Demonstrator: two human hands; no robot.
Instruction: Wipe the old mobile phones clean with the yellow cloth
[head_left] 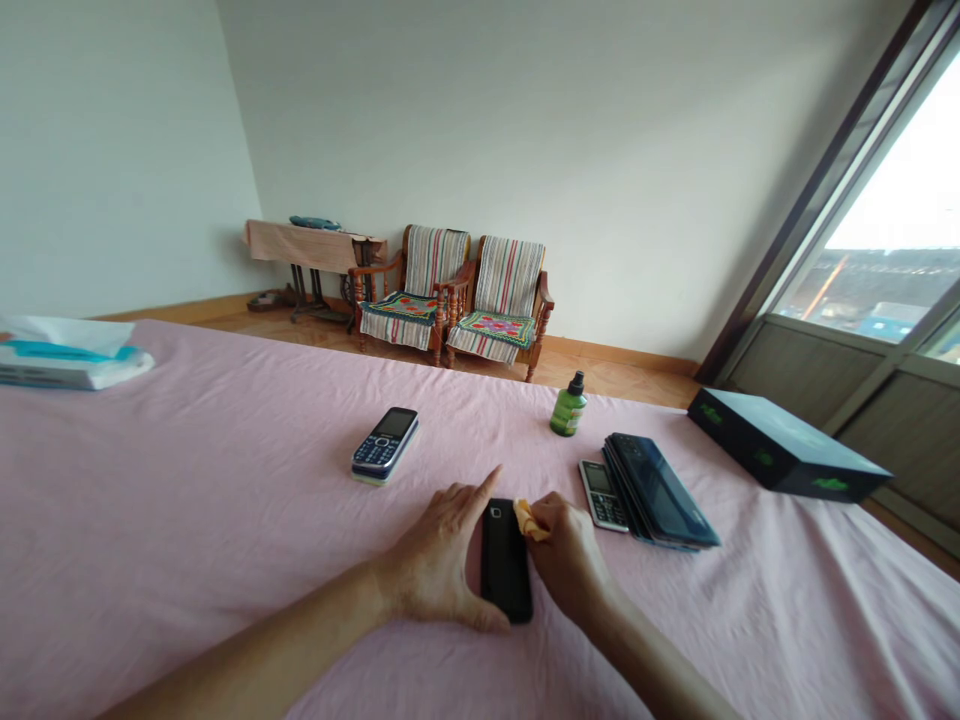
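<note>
A black phone (506, 565) lies back side up on the pink cloth, its small camera square at the far end. My left hand (442, 555) is at its left side, thumb at the near end and index finger stretched out past the far end, fingers apart. My right hand (564, 550) is closed around a folded yellow cloth (529, 521), which touches the phone's upper right edge. Most of the yellow cloth is hidden in the fingers.
Keypad phones (385, 444) lie stacked left of centre. A green bottle (568, 405), another keypad phone (604, 495), stacked smartphones (660, 490) and a black box (784, 440) are on the right. A tissue pack (75, 365) sits far left.
</note>
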